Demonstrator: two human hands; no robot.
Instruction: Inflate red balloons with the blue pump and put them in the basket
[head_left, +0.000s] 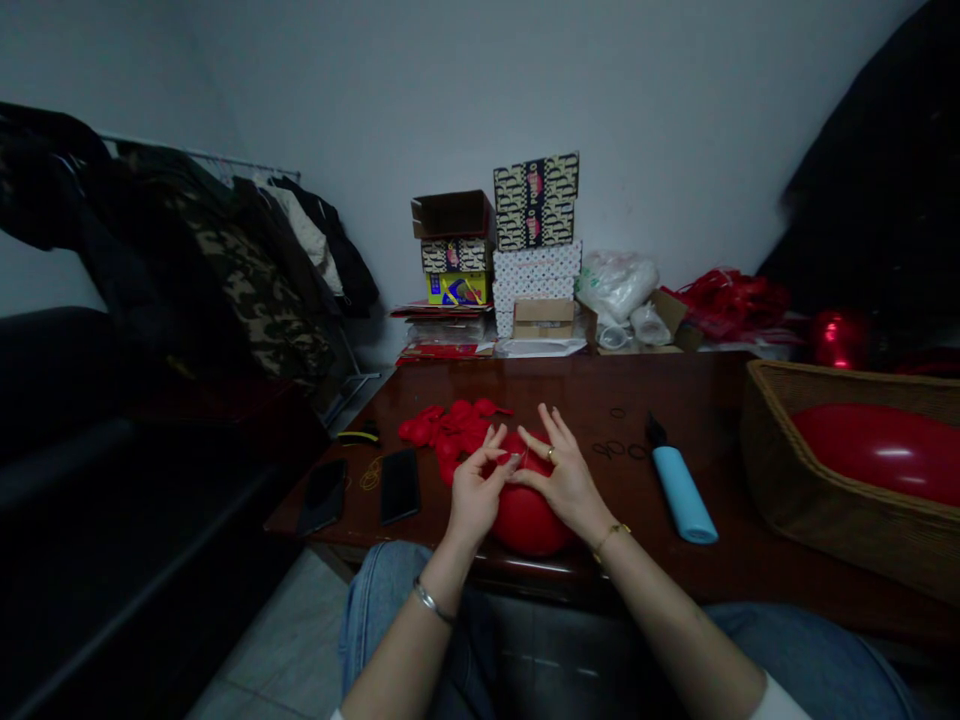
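An inflated red balloon (534, 525) rests at the front edge of the dark wooden table, below both my hands. At its upper end, my left hand (474, 492) pinches with thumb and forefinger close to the balloon's neck. My right hand (566, 482) meets it there, thumb and forefinger on the neck, other fingers raised and spread. A thin strand seems to run between the fingertips, too small to make out. Just behind lies a heap of limp red balloons (450, 428). To the right is a light blue hand pump (684, 495) with a black nozzle.
Black elastic loops (616, 450) lie between my right hand and the pump. A wicker basket (817, 500) holding a large red balloon (885, 450) stands far right. Two dark phones, one nearer (400, 486), and yellow bands (370, 474) lie left. Stacked boxes (536, 270) line the wall.
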